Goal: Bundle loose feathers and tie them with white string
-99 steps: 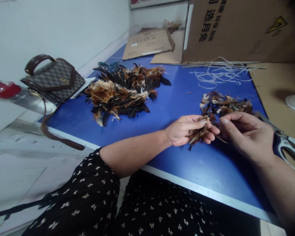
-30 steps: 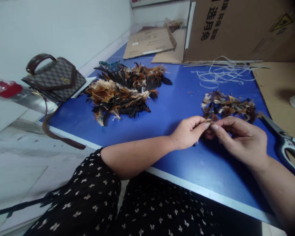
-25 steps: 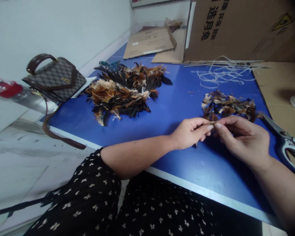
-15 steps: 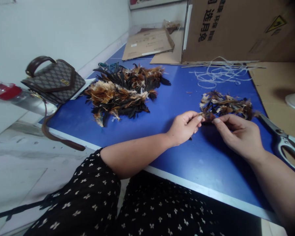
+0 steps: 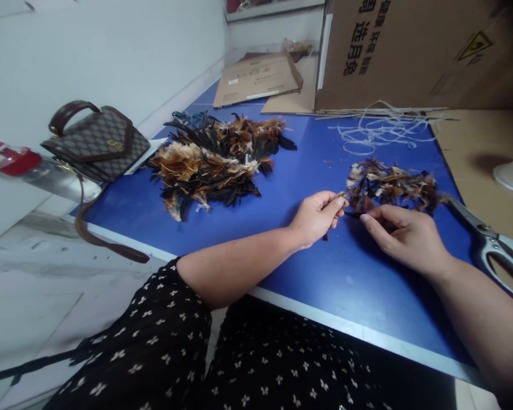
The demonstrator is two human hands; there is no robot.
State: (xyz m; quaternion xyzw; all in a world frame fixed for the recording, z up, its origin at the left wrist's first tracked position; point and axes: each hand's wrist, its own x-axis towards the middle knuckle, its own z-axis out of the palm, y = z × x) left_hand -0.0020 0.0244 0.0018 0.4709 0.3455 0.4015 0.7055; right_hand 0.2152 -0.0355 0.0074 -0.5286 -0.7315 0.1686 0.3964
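My left hand (image 5: 318, 219) is closed in a pinch on a small bunch of feathers (image 5: 342, 196), brown at the tip, with a dark end poking out below the fingers. Just right of it, my right hand (image 5: 404, 233) pinches a thin dark feather (image 5: 354, 214) that points toward the left hand. Behind both hands lies a loose heap of short brown, black and cream feathers (image 5: 393, 185). A larger pile of long orange-brown and black feathers (image 5: 214, 162) spreads over the table's left part, away from the hands.
Scissors (image 5: 489, 239) lie right of my right hand. White string (image 5: 380, 131) is tangled behind the small heap. A big cardboard box (image 5: 402, 57) stands at the back right. A handbag (image 5: 100, 142) and a red-capped bottle (image 5: 47, 171) are at the left of the blue table (image 5: 290, 285).
Both hands have moved slightly left and away from the small heap. A thin dark feather now shows clearly between the right fingertips and the left hand.
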